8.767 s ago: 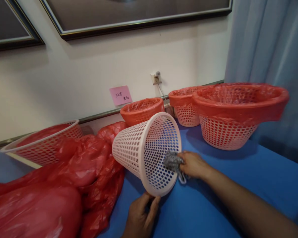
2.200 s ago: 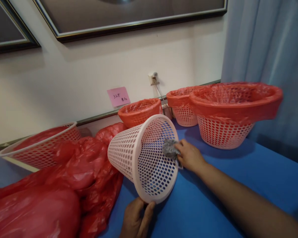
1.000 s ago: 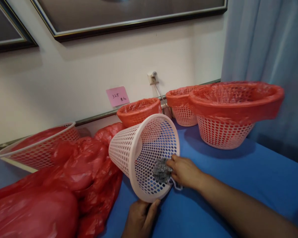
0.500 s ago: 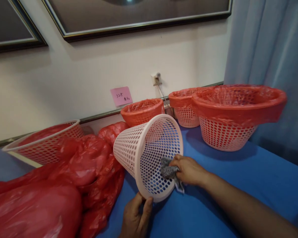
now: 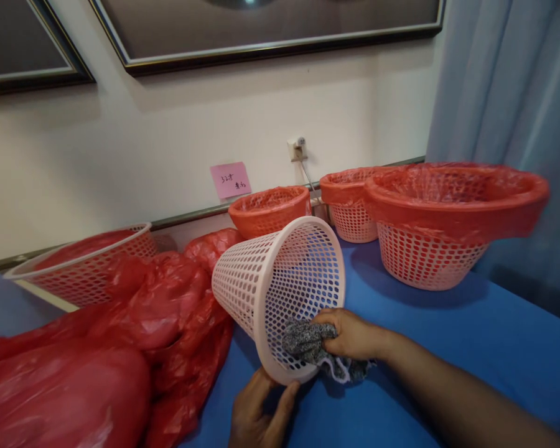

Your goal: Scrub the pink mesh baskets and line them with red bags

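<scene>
A pale pink perforated basket lies tilted on its side on the blue table, its mouth facing me. My right hand is closed on a grey speckled cloth and presses it against the lower inside of the basket's rim. Part of the cloth hangs out onto the table under my wrist. My left hand grips the basket's lowest rim from below, fingers curled round the edge.
A heap of red plastic bags fills the left. Behind it leans a wide pink basket. Three baskets lined with red bags stand at the back: a small one, another and a large one. A curtain hangs right.
My right hand has slid the cloth down along the inside of the rim, from its right side to its bottom. The left hand keeps its hold under the rim.
</scene>
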Available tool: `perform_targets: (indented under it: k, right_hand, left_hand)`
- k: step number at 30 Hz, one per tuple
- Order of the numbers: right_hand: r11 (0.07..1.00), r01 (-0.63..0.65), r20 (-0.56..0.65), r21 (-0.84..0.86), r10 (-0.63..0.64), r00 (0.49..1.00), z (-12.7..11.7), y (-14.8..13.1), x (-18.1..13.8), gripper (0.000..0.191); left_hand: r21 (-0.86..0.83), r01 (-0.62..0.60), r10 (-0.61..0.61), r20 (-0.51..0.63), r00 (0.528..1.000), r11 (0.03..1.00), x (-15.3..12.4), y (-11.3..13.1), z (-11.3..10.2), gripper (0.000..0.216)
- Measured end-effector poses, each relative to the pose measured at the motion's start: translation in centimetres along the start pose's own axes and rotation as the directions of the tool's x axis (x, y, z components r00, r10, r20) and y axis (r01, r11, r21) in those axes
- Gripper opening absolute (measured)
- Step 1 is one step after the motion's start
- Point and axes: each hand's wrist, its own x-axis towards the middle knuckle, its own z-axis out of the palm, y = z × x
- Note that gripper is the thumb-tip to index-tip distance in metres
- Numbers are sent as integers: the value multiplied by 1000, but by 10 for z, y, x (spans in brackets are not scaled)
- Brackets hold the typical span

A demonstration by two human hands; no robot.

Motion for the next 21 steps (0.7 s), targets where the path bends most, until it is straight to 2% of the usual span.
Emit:
perform_targets:
  k: [2,5,8,11,13,18,19,21]
  right_hand:
    - [979,-18,-27,-203,13,1000,-6,-5,-2,31]
    - [855,-234,-245,-462,130,961,-22,-3,0,37]
    - [757,-420,-469,-500,171,866,-42,4,4,48]
    - [713,-474,-590,-517,105,801,-56,6,5,55]
    - [689,-484,-606,-540,80,791,-56,5,5,54]
    - [792,-438,-437,-425,245,866,-32,3,-1,30]
    - [806,-439,-433,-397,257,864,-30,4,-1,28]
    - [812,-466,-498,-351,260,827,-36,6,1,29]
  left_hand:
    - [-10,18,-18,-13,1000,1000,-2,-1,0,26]
    - [-35,32,-34,-45,998,999,-3,-4,-3,24]
    - [-39,10,-10,-21,1000,999,-4,-4,-7,21]
    - [-27,-27,27,8,1000,999,-5,-3,-8,18]
    - [-23,-37,38,11,999,999,-5,-2,-8,20]
    - [-50,-33,33,3,999,998,-3,-1,-8,22]
    - [-57,-35,35,-1,999,998,-3,-1,-8,23]
    - [-69,-39,39,-12,999,997,-4,-2,-8,22]
